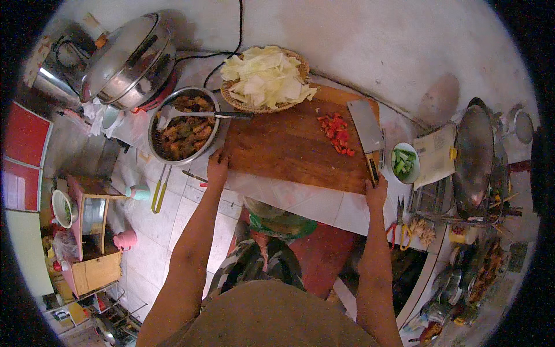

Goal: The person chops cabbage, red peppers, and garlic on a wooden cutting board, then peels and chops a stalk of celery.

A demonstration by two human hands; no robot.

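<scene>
A brown wooden cutting board [277,139] lies before me on the counter. My left hand [218,168] grips its left edge, near the front corner. At the front right corner, my right hand [376,188] grips the board, its thumb by the end of the cleaver's handle. The cleaver [364,123] lies flat along the board's right side, blade pointing away from me. Chopped red pepper [337,133] forms a pile left of the blade. Torn cabbage leaves [264,76] fill a woven basket [230,96] at the board's back left. Fingers under the board are hidden.
At left, a steel bowl [151,145] holds browned meat pieces and a spatula [208,114]. A lidded steel pot [130,65] stands behind it. To the right are a bowl of cut greens [404,164], scissors [401,225] and a wok [475,160].
</scene>
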